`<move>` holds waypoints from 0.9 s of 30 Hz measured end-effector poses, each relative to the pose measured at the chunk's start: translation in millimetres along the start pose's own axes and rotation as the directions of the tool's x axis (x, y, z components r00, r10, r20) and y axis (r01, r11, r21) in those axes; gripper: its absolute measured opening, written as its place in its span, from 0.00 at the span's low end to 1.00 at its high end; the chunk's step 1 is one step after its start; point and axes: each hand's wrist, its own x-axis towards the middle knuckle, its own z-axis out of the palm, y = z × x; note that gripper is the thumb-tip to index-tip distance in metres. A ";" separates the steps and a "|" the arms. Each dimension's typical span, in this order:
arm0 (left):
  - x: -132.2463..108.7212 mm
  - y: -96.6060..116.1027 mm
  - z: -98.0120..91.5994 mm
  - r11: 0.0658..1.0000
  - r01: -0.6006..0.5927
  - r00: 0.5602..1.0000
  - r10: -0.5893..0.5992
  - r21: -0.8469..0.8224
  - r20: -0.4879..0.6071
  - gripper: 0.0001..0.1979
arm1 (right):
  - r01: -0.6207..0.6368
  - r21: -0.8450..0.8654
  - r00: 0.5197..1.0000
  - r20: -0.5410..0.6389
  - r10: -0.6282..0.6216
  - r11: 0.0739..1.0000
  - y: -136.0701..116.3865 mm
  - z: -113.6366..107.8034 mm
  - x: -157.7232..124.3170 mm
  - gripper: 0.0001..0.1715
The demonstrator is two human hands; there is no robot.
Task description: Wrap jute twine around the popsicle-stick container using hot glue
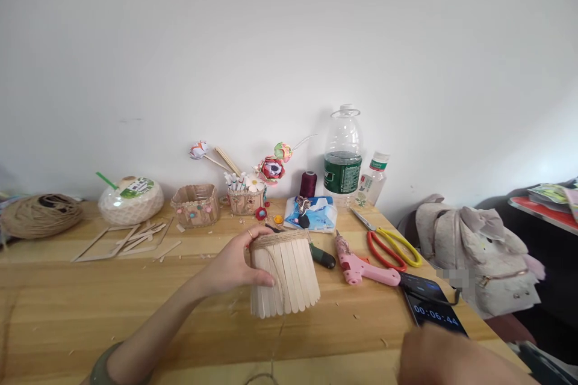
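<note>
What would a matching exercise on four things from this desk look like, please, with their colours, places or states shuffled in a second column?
Things:
1. Wooden-stick container
2. Glue gun
3. Scissors
4. Phone

Descriptions:
A. Partly red, partly yellow
B. Displaying 00:06:44
C. Held in the left grip
D. Pink

Pairs: 1-C, 2-D, 3-A, 4-B

White wall (271, 42) behind wooden table (208, 337); soft light.

Stick container (295, 277): matt wood; twine (284, 237): rough, fibrous; glue gun (361, 267): smooth plastic; bottle (343, 156): glossy clear plastic.
</note>
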 end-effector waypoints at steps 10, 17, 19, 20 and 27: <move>-0.2 -0.2 8.8 0.999 -0.046 0.997 0.045 -0.023 -0.065 0.35 | -0.618 -0.729 0.781 -0.524 0.341 0.294 68.4 12.8 18.8 0.15; -2.5 2.3 15.5 0.992 -0.128 0.983 0.124 -0.021 -0.133 0.29 | -0.553 -0.811 0.807 -0.466 0.363 0.190 83.6 17.0 32.5 0.20; -3.3 2.2 15.5 0.990 -0.138 0.982 0.134 -0.020 -0.135 0.27 | -0.562 -0.804 0.802 -0.474 0.363 0.191 86.4 17.9 34.7 0.20; -3.7 2.1 15.1 0.990 -0.138 0.981 0.134 -0.021 -0.139 0.27 | -0.567 -0.801 0.799 -0.480 0.362 0.191 87.7 18.5 35.4 0.19; -7.6 -1.7 10.6 0.994 -0.082 0.995 0.077 -0.071 -0.069 0.28 | -0.579 -0.777 0.809 -0.506 0.300 0.249 92.9 17.0 28.6 0.14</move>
